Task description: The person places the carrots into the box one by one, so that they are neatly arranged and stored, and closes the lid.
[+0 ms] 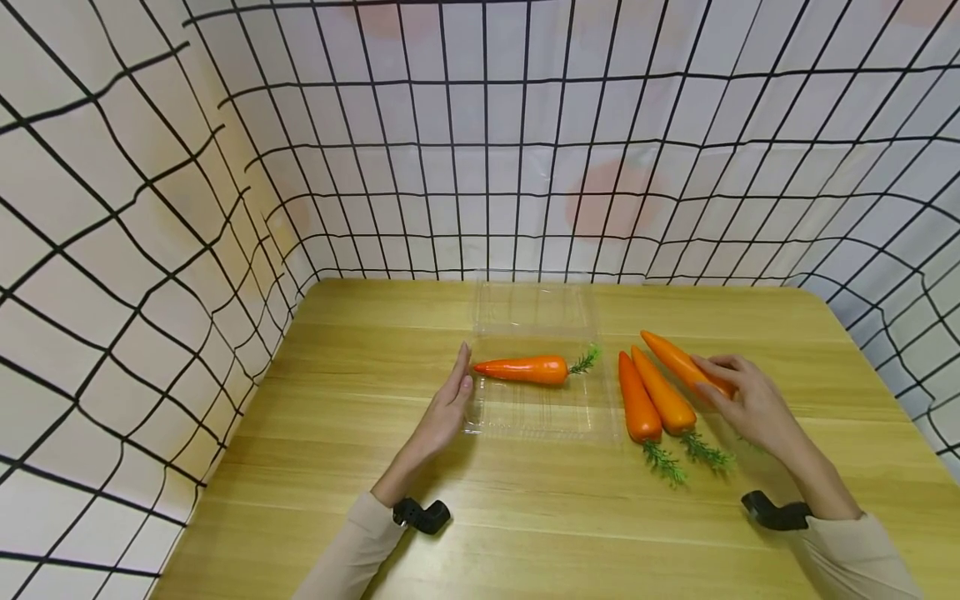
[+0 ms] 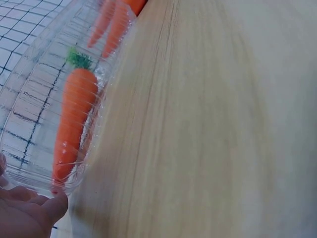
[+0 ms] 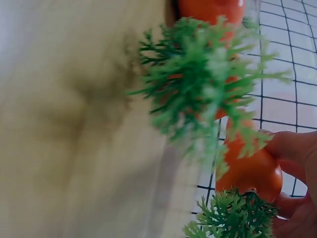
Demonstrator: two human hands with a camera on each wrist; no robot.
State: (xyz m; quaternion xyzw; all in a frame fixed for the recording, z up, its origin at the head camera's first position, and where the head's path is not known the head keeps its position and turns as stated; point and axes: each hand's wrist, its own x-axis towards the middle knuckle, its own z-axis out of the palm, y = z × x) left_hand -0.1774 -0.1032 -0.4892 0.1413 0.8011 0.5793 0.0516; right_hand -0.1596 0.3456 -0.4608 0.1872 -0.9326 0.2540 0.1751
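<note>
A clear plastic clamshell box lies with its lid folded back on the table, and one carrot with a green top rests inside it. My left hand touches the left side of the box, its fingers straight along the wall. To the right of the box my right hand grips the thick end of a carrot between thumb and fingers. Two more carrots, a redder one and an orange one, lie side by side just left of that hand. In the right wrist view leafy tops cover part of the carrots.
The wooden table carries everything. A black wire grid rises along its back and sides, with pale sheeting behind it. The box's folded-back lid reaches close to the back grid.
</note>
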